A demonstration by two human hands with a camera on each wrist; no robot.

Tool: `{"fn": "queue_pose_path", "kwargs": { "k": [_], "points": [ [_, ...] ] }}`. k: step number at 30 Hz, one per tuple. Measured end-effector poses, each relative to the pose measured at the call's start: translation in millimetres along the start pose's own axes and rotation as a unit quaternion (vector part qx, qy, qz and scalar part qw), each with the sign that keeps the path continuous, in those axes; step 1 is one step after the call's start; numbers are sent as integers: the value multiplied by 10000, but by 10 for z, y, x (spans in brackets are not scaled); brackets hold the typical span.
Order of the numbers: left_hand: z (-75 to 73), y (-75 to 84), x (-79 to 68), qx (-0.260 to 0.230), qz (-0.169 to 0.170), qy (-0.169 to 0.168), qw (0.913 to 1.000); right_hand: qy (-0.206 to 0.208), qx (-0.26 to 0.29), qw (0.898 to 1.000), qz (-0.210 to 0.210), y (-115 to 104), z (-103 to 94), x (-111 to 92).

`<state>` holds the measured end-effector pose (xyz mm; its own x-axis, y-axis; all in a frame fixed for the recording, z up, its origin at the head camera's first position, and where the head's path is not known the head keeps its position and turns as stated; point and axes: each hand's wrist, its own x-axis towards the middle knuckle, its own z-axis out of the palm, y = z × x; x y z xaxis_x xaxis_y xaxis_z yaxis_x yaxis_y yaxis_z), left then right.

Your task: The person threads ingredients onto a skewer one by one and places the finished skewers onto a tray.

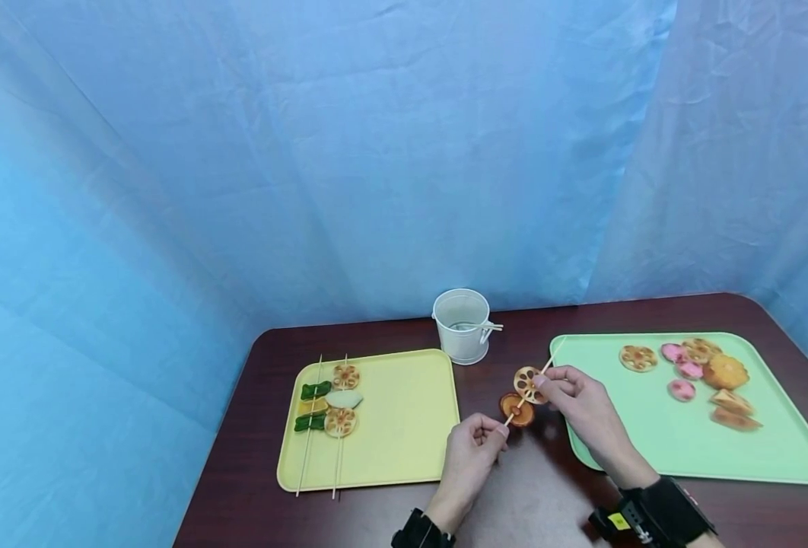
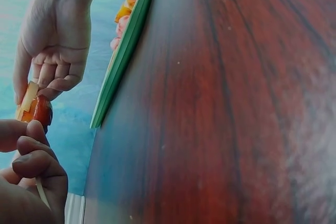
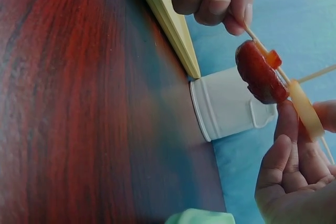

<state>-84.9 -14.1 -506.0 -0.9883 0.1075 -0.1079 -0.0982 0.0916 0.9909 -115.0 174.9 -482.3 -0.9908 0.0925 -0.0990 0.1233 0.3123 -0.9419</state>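
Between the two trays, my left hand [image 1: 471, 455] pinches the lower end of a thin wooden skewer [image 3: 252, 34]. A glossy reddish-brown piece [image 3: 258, 72], perhaps a mushroom cap, is threaded on it close to the left fingertips. Just above it on the stick sits a lotus root slice [image 1: 526, 383], its holes plain in the head view. My right hand [image 1: 585, 411] pinches this slice by its edge with thumb and fingers. The skewer's other end sticks out beyond the right hand toward the green tray.
A yellow tray [image 1: 404, 426] on the left bears two loaded skewers. The green tray [image 1: 678, 457] on the right holds another lotus slice [image 1: 638, 358], pink rounds [image 1: 682, 390] and several brownish pieces [image 1: 734, 411]. A white bucket [image 1: 464, 346] with sticks inside stands at the back.
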Motion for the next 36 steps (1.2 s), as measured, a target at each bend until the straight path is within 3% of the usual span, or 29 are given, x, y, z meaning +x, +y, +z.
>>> {"fn": "queue_pose_path", "kwargs": {
  "k": [5,12,27,31,36],
  "points": [
    [-13,8,-8,-36,38,26,10000,-114,-161,9998,95,-9,-92,16],
    [-46,16,-10,102,89,61,9999,-139,-166,9986,-477,16,-431,107],
    [-70,18,-10,175,53,55,9998,484,-1569,9841,-678,74,-1109,453],
    [-79,22,-15,186,76,57,9998,334,-2108,9747,-668,99,-1241,482],
    [-91,15,-20,153,114,64,9998,-38,-2987,9526,-576,131,-1335,523]
  ]
}}
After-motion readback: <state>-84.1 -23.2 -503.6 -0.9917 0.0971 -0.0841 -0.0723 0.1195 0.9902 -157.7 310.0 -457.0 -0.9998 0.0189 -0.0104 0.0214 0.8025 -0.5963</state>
